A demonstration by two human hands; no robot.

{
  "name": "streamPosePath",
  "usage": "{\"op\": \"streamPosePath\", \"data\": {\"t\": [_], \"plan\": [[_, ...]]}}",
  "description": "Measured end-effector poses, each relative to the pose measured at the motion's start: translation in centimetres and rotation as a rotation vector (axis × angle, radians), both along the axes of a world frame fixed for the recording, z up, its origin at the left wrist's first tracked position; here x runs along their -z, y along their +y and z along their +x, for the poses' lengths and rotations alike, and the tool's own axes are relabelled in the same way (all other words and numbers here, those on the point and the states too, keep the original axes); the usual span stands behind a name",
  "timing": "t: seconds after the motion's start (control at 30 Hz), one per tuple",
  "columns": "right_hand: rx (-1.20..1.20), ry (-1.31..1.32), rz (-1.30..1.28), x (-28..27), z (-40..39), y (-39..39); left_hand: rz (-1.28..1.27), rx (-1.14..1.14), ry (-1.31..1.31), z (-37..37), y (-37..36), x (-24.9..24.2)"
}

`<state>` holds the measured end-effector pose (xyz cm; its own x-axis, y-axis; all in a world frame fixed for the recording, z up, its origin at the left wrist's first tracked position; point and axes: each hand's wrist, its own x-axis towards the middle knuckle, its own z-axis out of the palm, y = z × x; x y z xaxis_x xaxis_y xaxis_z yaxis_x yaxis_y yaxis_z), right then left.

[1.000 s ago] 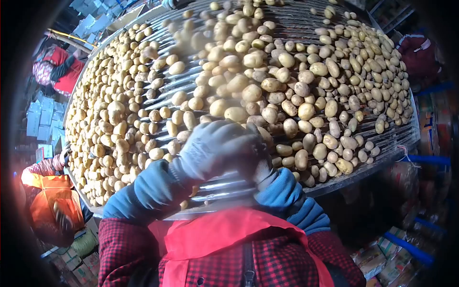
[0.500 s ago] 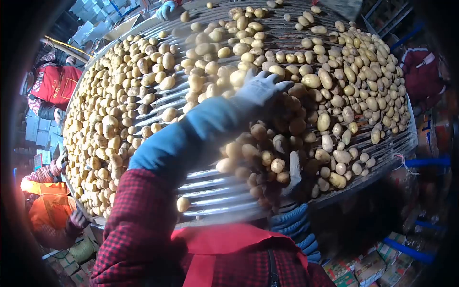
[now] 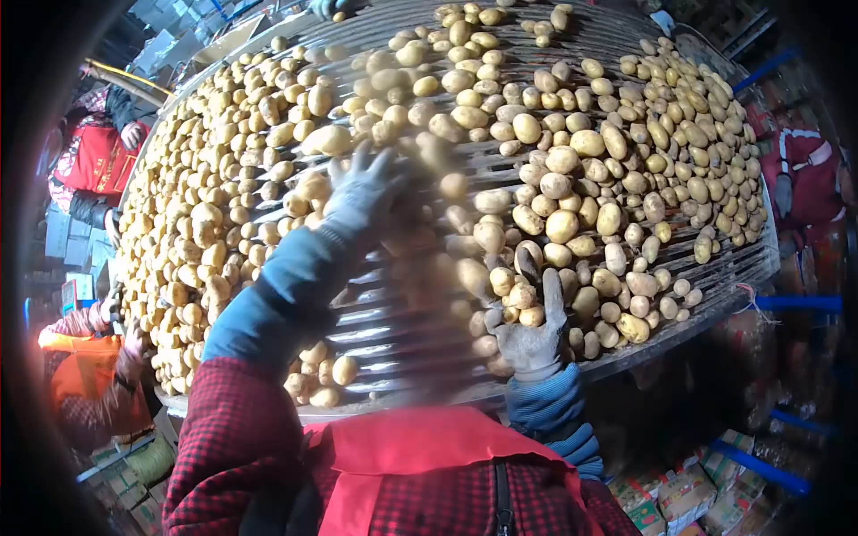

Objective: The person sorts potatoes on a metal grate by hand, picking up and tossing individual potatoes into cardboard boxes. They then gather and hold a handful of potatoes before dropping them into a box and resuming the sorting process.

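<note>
Many yellow-brown potatoes (image 3: 563,226) lie on a slatted metal table (image 3: 380,335). My left hand (image 3: 366,192), in a pale work glove, reaches over the middle of the table with its fingers spread among the potatoes, a long potato (image 3: 327,140) just beyond the fingertips. Potatoes beside this hand are smeared by motion. My right hand (image 3: 532,344), in a dirty grey glove, is at the near edge. Its fingers are apart and point away from me, with several potatoes (image 3: 521,295) between and in front of them.
Co-workers in a red apron (image 3: 98,161) and an orange vest (image 3: 89,380) stand along the left edge. Another person in dark red (image 3: 809,174) is at the right. A gloved hand (image 3: 326,7) shows at the far edge. Printed cartons (image 3: 684,496) stand at lower right.
My left hand has swept left and nearer to me from the upper middle. Potatoes have shifted around it, and several now lie at the near left edge. My right hand shows more fully.
</note>
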<state>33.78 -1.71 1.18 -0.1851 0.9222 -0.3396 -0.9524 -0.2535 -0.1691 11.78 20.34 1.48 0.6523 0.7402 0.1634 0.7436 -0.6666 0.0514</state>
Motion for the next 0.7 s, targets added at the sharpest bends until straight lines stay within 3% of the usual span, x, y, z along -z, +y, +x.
{"op": "streamPosePath", "data": {"t": [0.03,0.13,0.23,0.33,0.5,0.57,0.63,0.7], "plan": [[-0.128,0.091,0.064,-0.1,0.5,0.0,0.087,-0.001,-0.041,-2.2,0.0,0.7],[-0.114,0.093,0.011,0.1,0.3,0.0,0.093,-0.172,0.092,-7.2,-1.6,0.7],[-0.100,0.247,0.178,0.8,-0.1,0.1,-0.010,-0.331,-0.072,-11.5,-2.8,0.8],[-0.057,0.009,-0.095,0.5,-0.3,0.3,0.033,-0.397,0.018,-16.1,-4.2,0.5],[-0.053,-0.055,-0.126,0.1,-0.5,0.4,0.075,-0.491,0.139,-19.9,-5.1,-0.7],[-0.075,-0.072,-0.125,0.1,-0.4,0.3,0.024,-0.558,0.263,-20.9,-4.8,-2.6],[-0.086,-0.103,-0.120,0.3,-0.4,0.3,0.129,-0.655,0.405,-21.2,-4.3,-1.8],[-0.142,-0.020,-0.103,0.8,0.0,0.1,0.214,-0.465,0.243,-21.2,-3.4,-1.0]]}}
